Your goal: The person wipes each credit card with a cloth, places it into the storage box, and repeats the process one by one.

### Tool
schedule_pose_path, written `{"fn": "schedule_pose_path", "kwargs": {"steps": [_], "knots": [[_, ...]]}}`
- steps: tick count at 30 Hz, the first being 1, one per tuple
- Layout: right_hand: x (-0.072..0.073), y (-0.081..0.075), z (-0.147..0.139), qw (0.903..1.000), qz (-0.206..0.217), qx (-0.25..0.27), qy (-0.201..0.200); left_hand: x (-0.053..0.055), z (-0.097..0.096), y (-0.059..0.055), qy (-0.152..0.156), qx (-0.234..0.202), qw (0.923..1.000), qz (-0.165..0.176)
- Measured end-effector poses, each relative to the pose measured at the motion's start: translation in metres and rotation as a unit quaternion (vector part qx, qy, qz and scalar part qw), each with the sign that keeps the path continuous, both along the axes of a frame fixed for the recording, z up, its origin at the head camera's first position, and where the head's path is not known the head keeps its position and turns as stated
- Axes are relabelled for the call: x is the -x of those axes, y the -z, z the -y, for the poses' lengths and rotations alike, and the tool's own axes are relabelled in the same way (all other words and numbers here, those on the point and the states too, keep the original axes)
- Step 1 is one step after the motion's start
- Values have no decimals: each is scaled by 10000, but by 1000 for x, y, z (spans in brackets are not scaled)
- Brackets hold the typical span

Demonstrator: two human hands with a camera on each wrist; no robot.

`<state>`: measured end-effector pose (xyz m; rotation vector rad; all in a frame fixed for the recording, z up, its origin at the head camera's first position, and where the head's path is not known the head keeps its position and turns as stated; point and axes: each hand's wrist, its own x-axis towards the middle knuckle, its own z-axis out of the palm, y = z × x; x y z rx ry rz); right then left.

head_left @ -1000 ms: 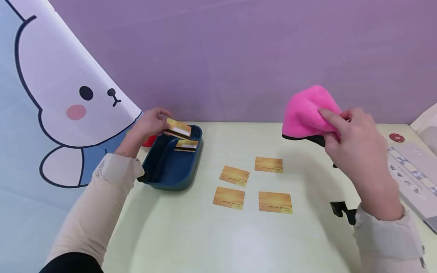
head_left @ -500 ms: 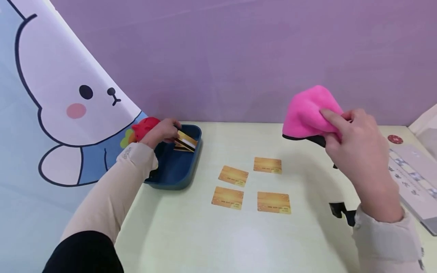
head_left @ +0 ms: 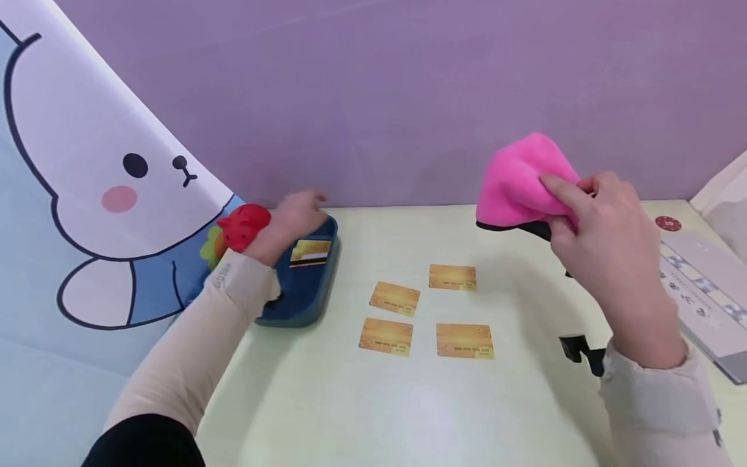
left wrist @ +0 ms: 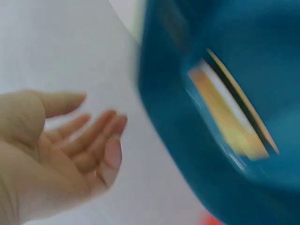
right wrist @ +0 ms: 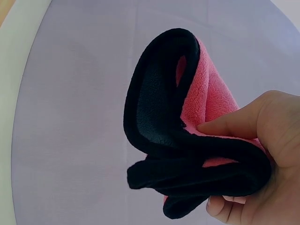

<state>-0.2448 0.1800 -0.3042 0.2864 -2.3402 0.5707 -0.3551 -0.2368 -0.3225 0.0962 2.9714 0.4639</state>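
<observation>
Tabletop (head_left: 350,408): left hand (head_left: 299,214) released card (head_left: 310,252).

A pale table (head_left: 373,402) bears four gold cards (head_left: 465,340), a blue tray (head_left: 296,321) at left, a flat grey item (head_left: 709,298) and red chip (head_left: 668,224) at right.

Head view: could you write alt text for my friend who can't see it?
A person's right hand holds a pink cloth above a pale table, while the left hand is near a blue tray with a gold card showing inside. Four more cards lie on the table.
</observation>
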Motion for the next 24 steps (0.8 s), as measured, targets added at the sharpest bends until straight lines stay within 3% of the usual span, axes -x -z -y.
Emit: {"fn": "schedule_pose_path", "kwargs": {"steps": [3, 5, 9, 13, 20, 24], "knots": [[-1, -1, -2, 10000, -5, -7, 37, -3, -54, 4, 947, -311, 9948, 200], [-2, -2, -3, 10000, -10, -17, 46, -6, -89, 16, 1658, -297, 9844, 499], [-3, 0, -2, 10000, 36, 11, 36, -14, -143, 50, 2608, 458, 9595, 965], [-5, 2, 2, 9999, 61, 111, 14, -22, -171, 70, 2722, 1230, 9470, 1186], [-10, -5, 6, 9998, 120, 118, 66, -21, -188, 59, 2749, 1864, 9342, 1300], [-11, -7, 5, 9998, 171, 34, 117, -17, -190, 60, 2716, 1865, 9353, 1289]]}}
